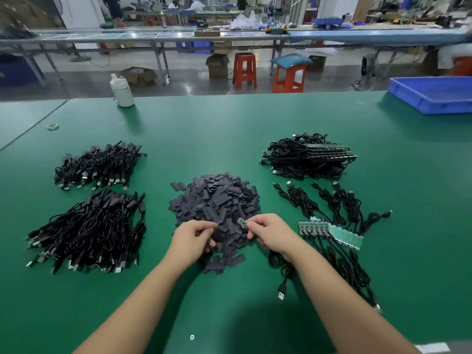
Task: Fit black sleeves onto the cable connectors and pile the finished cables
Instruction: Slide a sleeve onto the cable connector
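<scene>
A heap of flat black sleeves [217,203] lies in the middle of the green table [229,129]. My left hand [194,237] pinches one black sleeve [218,236] at the heap's near edge. My right hand [268,232] pinches a small green circuit-board connector [242,223], its cable [283,264] trailing under my wrist to a USB plug [281,293]. Two piles of sleeved cables sit at left, one far [97,166] and one near [89,233]. Bare cables with green boards [332,232] lie at right, with a bigger stack [309,155] behind them.
A blue plastic bin [434,94] stands at the far right corner. A white bottle [122,90] stands at the table's far edge, and a small tape ring [52,127] lies at left. Red stools and other workbenches are beyond the table.
</scene>
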Tool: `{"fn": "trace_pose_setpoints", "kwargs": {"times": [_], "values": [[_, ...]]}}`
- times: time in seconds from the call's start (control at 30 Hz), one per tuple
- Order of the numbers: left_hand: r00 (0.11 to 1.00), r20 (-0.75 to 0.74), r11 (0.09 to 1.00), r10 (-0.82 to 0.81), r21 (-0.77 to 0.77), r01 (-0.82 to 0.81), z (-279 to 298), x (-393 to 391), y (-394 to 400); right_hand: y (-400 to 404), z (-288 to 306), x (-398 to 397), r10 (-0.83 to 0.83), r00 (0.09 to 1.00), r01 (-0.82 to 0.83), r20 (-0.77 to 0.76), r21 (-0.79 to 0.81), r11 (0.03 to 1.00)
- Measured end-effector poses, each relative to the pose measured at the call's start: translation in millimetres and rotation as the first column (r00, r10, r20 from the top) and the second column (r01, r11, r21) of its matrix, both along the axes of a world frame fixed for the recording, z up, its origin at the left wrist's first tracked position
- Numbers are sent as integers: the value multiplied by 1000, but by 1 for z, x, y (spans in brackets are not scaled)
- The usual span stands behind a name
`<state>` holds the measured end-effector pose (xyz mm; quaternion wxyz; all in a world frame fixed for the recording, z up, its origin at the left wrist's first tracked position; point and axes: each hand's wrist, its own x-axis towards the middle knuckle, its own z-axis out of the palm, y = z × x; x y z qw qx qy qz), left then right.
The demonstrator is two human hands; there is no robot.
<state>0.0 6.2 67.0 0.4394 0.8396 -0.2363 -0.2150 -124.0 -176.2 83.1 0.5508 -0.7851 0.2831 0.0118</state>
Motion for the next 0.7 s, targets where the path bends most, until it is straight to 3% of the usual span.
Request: {"fn": "trace_pose_setpoints", "kwargs": {"times": [0.07, 0.1, 0.23, 0.37, 0.43, 0.53, 0.7], "values": [[951, -309, 976, 33, -195, -97, 5, -5, -4, 9, -6, 3, -20, 1000, 20, 6, 41, 999], [925, -379, 963, 20, -243, -120, 7, -8, -7, 11, -8, 4, -20, 1000, 19, 14, 86, 996], [912, -409, 958, -35, -275, -87, 4, -20, -16, 14, -13, 3, -14, 998, -1, 56, 265, 964], [964, -249, 972, -99, -232, 40, -1, -25, -17, 12, -13, 1, -26, 998, 9, 56, 283, 959], [992, -8, 979, -129, -158, 126, -1, -28, -16, 10, -14, -1, -27, 997, 3, 74, 316, 949], [923, 344, 980, -174, -26, 195, 1, -29, -13, 9, -15, -2, -6, 995, -29, 102, 337, 941], [953, 284, 982, -104, -120, 143, 4, -19, 0, 0, -15, -8, 45, 995, -66, 87, 248, 967]]}}
